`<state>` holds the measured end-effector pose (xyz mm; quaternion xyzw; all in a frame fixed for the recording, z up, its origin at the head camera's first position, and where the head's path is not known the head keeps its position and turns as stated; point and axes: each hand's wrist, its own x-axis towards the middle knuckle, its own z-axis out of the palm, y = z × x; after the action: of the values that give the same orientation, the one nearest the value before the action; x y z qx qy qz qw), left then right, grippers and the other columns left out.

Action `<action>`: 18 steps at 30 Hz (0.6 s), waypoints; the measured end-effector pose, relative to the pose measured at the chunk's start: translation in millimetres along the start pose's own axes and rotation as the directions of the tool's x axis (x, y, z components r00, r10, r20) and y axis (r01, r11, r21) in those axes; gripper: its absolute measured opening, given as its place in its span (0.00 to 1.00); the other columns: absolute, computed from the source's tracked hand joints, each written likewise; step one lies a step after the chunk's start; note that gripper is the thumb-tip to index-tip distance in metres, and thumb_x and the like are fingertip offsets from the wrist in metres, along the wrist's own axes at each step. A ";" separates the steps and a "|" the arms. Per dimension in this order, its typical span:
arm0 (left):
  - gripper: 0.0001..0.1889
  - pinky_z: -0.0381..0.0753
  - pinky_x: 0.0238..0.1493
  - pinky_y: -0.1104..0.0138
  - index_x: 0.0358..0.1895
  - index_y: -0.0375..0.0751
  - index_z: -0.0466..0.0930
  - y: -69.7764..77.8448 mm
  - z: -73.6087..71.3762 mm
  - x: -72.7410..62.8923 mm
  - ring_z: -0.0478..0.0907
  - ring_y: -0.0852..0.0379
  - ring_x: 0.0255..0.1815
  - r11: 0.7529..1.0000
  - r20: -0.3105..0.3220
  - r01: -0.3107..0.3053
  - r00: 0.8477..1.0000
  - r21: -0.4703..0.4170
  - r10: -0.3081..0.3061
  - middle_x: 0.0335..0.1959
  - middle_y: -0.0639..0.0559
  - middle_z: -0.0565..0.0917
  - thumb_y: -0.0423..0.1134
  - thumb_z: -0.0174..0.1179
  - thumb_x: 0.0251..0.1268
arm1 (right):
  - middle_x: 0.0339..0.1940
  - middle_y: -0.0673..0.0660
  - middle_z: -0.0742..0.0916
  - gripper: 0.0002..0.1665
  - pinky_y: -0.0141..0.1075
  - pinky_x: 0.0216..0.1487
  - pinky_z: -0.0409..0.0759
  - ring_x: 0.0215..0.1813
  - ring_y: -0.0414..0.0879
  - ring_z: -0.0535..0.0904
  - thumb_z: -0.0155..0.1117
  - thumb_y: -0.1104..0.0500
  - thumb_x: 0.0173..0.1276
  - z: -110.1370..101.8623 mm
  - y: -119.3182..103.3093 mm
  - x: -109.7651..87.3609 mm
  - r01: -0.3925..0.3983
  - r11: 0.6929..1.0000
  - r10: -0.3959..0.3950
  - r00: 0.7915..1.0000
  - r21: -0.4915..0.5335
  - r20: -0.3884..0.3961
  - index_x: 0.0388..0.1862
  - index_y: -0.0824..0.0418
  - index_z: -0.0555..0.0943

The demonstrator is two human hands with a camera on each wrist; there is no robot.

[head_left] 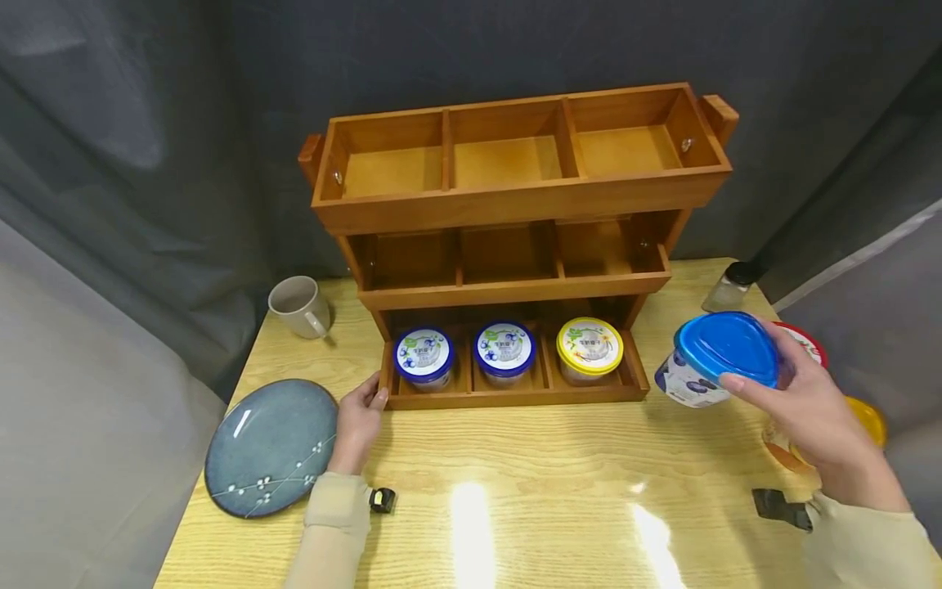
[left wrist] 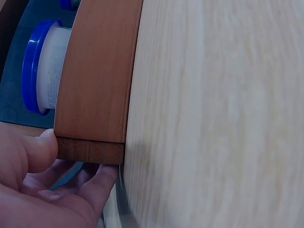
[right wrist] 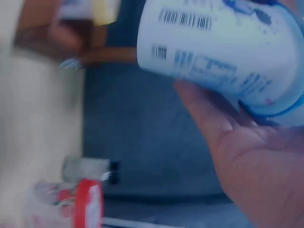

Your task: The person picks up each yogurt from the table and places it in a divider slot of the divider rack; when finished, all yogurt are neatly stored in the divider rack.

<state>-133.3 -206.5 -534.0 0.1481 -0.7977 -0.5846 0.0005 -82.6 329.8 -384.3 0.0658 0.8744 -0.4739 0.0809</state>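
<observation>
My right hand [head_left: 809, 405] holds a white plastic tub with a blue lid [head_left: 724, 352] tilted above the table, right of a three-tier wooden shelf [head_left: 522, 196]. In the right wrist view, the tub's barcoded side [right wrist: 190, 42] shows over the palm. My left hand [head_left: 356, 429] grips the left front corner of the shelf's bottom tray [head_left: 515, 398]; the left wrist view has the thumb [left wrist: 40, 149] against that corner. In the bottom tray stand two cups with dark blue rims [head_left: 424, 357] and one yellow-rimmed cup [head_left: 589, 347], one per compartment.
A blue-grey plate [head_left: 272, 446] and a beige mug [head_left: 299, 307] stand on the left of the table. At the right are a black-capped glass jar [head_left: 731, 286], a red-lidded tub [right wrist: 88, 206] and a yellow-lidded tub [head_left: 867, 420], partly behind my right hand. Dark curtains surround the table.
</observation>
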 end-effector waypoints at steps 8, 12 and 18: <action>0.23 0.74 0.63 0.55 0.71 0.31 0.66 0.7 -1.5 -0.5 0.72 0.43 0.65 1.000 0.014 0.004 1.000 -0.027 -0.003 0.66 0.34 0.74 0.32 0.52 0.77 | 0.72 0.75 0.55 0.53 0.26 0.36 0.79 0.61 0.78 0.58 0.62 0.58 0.73 -8.6 -37.0 -24.4 0.174 0.984 -0.173 0.983 -0.021 0.058 0.82 0.39 0.39; 0.23 0.75 0.62 0.54 0.71 0.31 0.67 1.0 -2.1 -0.3 0.73 0.43 0.64 1.000 0.014 0.003 1.000 -0.025 -0.003 0.65 0.34 0.74 0.32 0.52 0.77 | 0.69 0.61 0.62 0.53 0.30 0.36 0.82 0.57 0.61 0.67 0.64 0.64 0.70 -15.4 -58.8 -29.8 0.258 0.965 -0.254 0.964 -0.047 0.075 0.82 0.38 0.45; 0.23 0.75 0.62 0.55 0.71 0.33 0.68 1.5 -1.2 -0.3 0.74 0.44 0.63 1.000 0.011 0.009 1.000 -0.026 -0.008 0.64 0.36 0.75 0.33 0.52 0.77 | 0.65 0.49 0.66 0.53 0.33 0.35 0.84 0.52 0.44 0.69 0.67 0.67 0.65 -29.2 -102.8 -27.8 0.373 0.926 -0.365 0.924 -0.061 0.118 0.81 0.40 0.51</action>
<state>-133.1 -207.2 -532.2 0.1483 -0.7894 -0.5957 -0.0045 -77.4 297.5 -278.8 -0.1283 0.8845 -0.4470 0.0387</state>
